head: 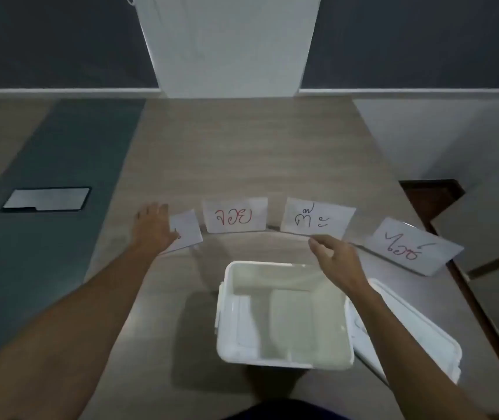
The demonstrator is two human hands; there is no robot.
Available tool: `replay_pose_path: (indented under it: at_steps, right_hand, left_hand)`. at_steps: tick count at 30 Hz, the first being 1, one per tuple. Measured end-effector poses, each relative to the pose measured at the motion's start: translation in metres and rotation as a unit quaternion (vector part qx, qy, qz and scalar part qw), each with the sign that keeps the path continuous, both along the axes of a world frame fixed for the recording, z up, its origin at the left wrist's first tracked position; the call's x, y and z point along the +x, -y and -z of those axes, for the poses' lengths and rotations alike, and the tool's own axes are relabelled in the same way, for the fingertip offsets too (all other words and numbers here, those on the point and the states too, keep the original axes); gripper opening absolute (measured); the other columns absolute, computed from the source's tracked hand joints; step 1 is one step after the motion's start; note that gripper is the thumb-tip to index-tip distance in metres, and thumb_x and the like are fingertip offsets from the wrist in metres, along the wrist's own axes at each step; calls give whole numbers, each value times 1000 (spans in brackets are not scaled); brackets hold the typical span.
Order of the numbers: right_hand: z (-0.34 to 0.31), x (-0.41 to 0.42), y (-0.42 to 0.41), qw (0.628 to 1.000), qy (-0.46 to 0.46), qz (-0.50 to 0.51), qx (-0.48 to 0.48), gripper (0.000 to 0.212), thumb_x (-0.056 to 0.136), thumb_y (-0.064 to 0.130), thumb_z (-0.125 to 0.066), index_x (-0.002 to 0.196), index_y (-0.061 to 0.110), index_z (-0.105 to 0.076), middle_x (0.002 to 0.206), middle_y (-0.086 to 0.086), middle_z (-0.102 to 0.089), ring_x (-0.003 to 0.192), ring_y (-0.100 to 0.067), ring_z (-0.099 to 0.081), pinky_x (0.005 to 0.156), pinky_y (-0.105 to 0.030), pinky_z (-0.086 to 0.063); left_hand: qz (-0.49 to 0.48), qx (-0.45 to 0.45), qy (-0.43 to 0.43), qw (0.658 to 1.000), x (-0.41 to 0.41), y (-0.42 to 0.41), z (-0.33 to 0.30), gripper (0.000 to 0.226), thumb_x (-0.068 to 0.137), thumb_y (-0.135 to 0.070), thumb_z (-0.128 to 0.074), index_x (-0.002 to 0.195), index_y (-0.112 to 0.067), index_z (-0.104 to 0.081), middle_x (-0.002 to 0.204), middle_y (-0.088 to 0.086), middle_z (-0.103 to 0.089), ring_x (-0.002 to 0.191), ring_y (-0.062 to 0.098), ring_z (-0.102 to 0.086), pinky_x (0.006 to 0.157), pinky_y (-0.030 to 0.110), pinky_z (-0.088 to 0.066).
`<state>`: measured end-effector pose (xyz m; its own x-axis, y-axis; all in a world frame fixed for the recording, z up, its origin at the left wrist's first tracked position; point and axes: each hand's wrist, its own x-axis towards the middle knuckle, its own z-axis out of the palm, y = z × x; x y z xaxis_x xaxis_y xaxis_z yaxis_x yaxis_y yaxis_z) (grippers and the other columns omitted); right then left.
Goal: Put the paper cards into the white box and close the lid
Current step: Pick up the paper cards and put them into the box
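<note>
An open white box stands on the table in front of me, with a pale sheet lying inside. Its lid leans against the box's right side. A row of white paper cards lies beyond the box: a leftmost card, a card with red writing, a card with dark writing and a far-right card with red writing. My left hand grips the leftmost card at its left edge. My right hand hovers above the box's far right corner, just below the dark-written card, fingers loosely curled, holding nothing.
The wooden table ends at a right edge near the far-right card. A dark tablet-like slab lies on a grey-green strip at the left. A white pillar stands behind the table.
</note>
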<state>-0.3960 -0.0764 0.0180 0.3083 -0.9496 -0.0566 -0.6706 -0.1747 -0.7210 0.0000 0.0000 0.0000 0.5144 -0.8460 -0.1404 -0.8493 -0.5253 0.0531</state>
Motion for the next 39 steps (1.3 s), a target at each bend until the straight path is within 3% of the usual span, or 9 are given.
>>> replay_pose_path:
  at_steps: [5, 10, 15, 18, 25, 29, 32, 35, 39]
  right_hand:
    - [24, -26, -33, 999, 14, 15, 51, 24, 95, 41, -55, 112, 32, -69, 106, 15, -71, 97, -1, -63, 79, -11, -42]
    - [40, -14, -30, 998, 29, 17, 58, 16, 99, 37, -49, 101, 33, -64, 97, 17, -69, 89, 12, -59, 71, -6, -39]
    - [39, 14, -16, 997, 51, 12, 53, 15, 99, 35, -51, 96, 27, -64, 90, 9, -68, 77, -4, -61, 64, -3, -38]
    - [40, 26, -8, 997, 63, 12, 53, 17, 99, 35, -51, 97, 24, -64, 85, 6, -68, 72, -20, -60, 60, -8, -40]
    - [42, 34, 2, 991, 104, -2, 88, 22, 100, 35, -48, 100, 21, -65, 94, 3, -69, 88, -17, -60, 74, -20, -42]
    - [49, 32, 8, 976, 159, 21, 147, 24, 97, 35, -47, 95, 23, -67, 98, 4, -70, 96, -18, -61, 89, -37, -45]
    - [46, 32, 8, 969, 182, 26, 166, 24, 99, 29, -48, 99, 14, -67, 98, 3, -67, 93, -12, -56, 84, -23, -41]
    - [46, 31, 8, 970, 183, 20, 156, 25, 101, 27, -46, 99, 11, -65, 94, -1, -64, 87, -10, -52, 78, -20, -38]
    - [50, 31, 13, 980, 158, 1, 123, 26, 102, 28, -45, 97, 11, -64, 96, -14, -66, 83, -11, -53, 74, -19, -39]
  left_hand:
    - [-49, 48, -21, 997, 34, 4, 10, 40, 83, -24, -67, 119, -7, -58, 113, 22, -65, 103, 41, -61, 90, 47, -51]
    - [-17, 39, -27, 999, 38, -3, 16, 22, 90, -13, -53, 112, -10, -56, 101, 23, -67, 89, 39, -64, 76, 44, -54]
    - [-11, -93, -18, 995, 18, -31, -15, 16, 83, 1, -58, 97, -5, -53, 95, 26, -65, 81, 43, -62, 60, 41, -43]
    - [1, -175, 44, 984, -8, -47, -51, 14, 83, 1, -57, 95, -3, -53, 91, 25, -62, 83, 45, -58, 65, 46, -37]
    - [134, -317, 28, 938, -122, -56, -121, 17, 79, 1, -52, 91, -11, -54, 80, 14, -61, 70, 35, -55, 60, 38, -36]
    - [238, -216, 38, 946, -179, -65, -89, 26, 64, -1, -57, 84, -17, -53, 72, 2, -60, 66, 29, -54, 61, 31, -26]
    - [302, -74, 19, 950, -199, -78, -49, 28, 68, -6, -36, 86, -19, -53, 72, 2, -63, 68, 28, -54, 59, 34, -35]
    - [278, 75, -112, 951, -202, -89, -24, 32, 97, -29, -22, 93, -17, -52, 95, 6, -66, 90, 29, -55, 80, 41, -40]
    - [232, 161, -216, 935, -196, -83, -30, 51, 95, -57, -16, 81, -20, -49, 89, 3, -63, 82, 25, -54, 79, 39, -43]
